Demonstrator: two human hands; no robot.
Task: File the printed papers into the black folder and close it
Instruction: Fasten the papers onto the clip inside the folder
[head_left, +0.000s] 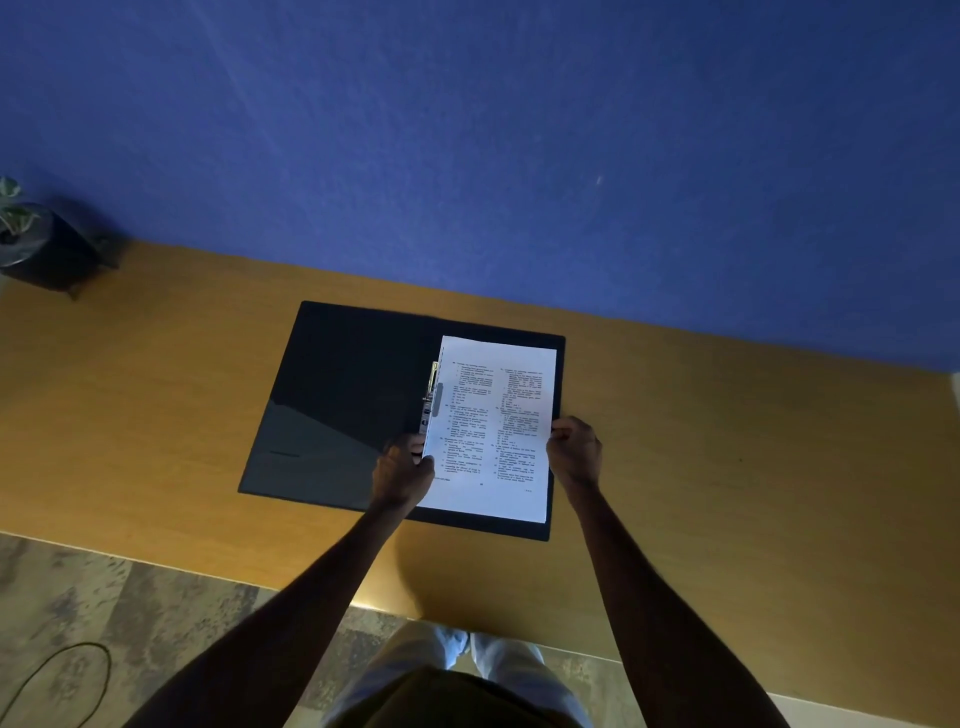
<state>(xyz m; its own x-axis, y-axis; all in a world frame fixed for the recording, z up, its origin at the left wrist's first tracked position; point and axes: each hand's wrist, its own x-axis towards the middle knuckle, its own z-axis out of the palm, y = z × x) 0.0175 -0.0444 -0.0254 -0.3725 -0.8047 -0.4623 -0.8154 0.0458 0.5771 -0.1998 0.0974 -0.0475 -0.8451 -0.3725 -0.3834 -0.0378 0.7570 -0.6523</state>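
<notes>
Printed papers (491, 431) pinched at both edges by left (402, 470) and right (574, 449) hands, covering black folder's (337, 400) clip

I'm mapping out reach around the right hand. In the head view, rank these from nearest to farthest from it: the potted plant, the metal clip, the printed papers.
1. Printed papers: held at their right edge by the right hand.
2. Metal clip: at the folder's spine, across the sheet to the left.
3. Potted plant: far left corner of the table.
</notes>
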